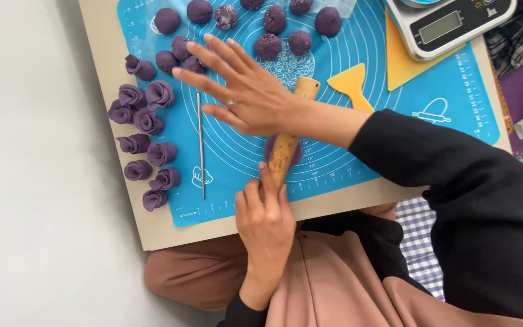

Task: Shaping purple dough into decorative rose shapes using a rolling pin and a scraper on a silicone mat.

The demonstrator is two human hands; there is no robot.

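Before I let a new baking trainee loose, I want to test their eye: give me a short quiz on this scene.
1. True or false: the thin metal rod lies on the blue silicone mat, left of the wooden rolling pin.
2. The right hand lies on the pin: A) clenched in a fist B) flat, fingers spread C) pinching its tip.
3. Fill in: the left hand rests on the pin's ____ end (near or far, from the person).
Key: 1 true; 2 B; 3 near.
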